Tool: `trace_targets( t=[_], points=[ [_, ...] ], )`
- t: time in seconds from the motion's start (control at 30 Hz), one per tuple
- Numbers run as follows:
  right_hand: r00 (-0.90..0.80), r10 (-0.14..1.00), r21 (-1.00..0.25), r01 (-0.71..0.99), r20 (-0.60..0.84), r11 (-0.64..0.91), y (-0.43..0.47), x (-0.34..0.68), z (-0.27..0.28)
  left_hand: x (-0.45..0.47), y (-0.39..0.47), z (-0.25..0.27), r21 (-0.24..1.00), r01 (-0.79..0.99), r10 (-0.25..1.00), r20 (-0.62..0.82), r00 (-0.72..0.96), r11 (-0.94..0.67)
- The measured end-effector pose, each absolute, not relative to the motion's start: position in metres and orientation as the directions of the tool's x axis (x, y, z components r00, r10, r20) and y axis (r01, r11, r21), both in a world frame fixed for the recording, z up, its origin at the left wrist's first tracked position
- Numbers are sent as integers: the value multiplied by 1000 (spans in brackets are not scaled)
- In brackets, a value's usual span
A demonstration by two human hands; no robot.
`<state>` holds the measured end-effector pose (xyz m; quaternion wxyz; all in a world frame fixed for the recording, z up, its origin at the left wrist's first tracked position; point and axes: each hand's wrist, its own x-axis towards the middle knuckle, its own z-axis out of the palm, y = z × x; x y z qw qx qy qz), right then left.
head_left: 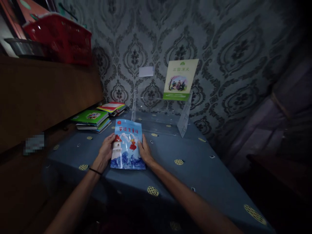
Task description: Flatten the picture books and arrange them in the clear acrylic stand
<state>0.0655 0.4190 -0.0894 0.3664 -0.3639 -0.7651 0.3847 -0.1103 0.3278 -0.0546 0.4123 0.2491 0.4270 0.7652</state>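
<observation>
Grey patterned wallpaper (226, 55), behind a table (195, 149) with a dark blue cloth bearing yellow spotted motifs. Far left: brown wooden cabinet (48, 87), carrying one metal basin (26, 47) and, just beside it, one red plastic basket (60, 37). Left on table: stack of books with green cover uppermost (92, 117); just beyond it, second stack with red-and-yellow cover uppermost (112, 107). Near, left of centre: left hand (106, 148), black band (95, 171) at wrist, clamped on the left edge of the blue book (126, 143). Blue book: glossy, front cover up, red title, waves below; held over the near part of the table; contact with cloth, cannot tell. Right hand (145, 150): clamped on its right edge. Farther, to the right: clear rack (184, 120), standing on table; yellow-and-green book (180, 79) upright at its right end. Far right: pale curtain (258, 113), gathered by a tie.
</observation>
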Motion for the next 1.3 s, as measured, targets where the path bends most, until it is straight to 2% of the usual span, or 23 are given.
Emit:
trace_targets(
  t=[0.23, 0.47, 0.63, 0.77, 0.93, 1.3],
  points=[
    [-308, 868, -914, -9, 389, 406, 436, 78, -70, -78, 355, -30, 863, -343, 856, 174, -488, -371],
    [-55, 837, -831, -167, 545, 530, 459, 115, -36, -43, 404, -6, 880, -204, 828, 292, -479, -429],
    [46, 791, -786, -94, 610, 611, 476, 148, -23, -14, 442, -1, 889, -125, 802, 327, -500, -440],
    [62, 773, -773, -36, 631, 634, 493, 170, -22, 6, 464, -1, 894, -75, 824, 371, -428, -442],
    [10, 784, -784, 9, 620, 620, 501, 189, -35, 16, 478, -14, 887, -1, 828, 432, -358, -463],
    [-121, 812, -809, 86, 571, 582, 490, 216, -46, 12, 479, -34, 929, 38, 884, 363, -294, -369]
  ],
)
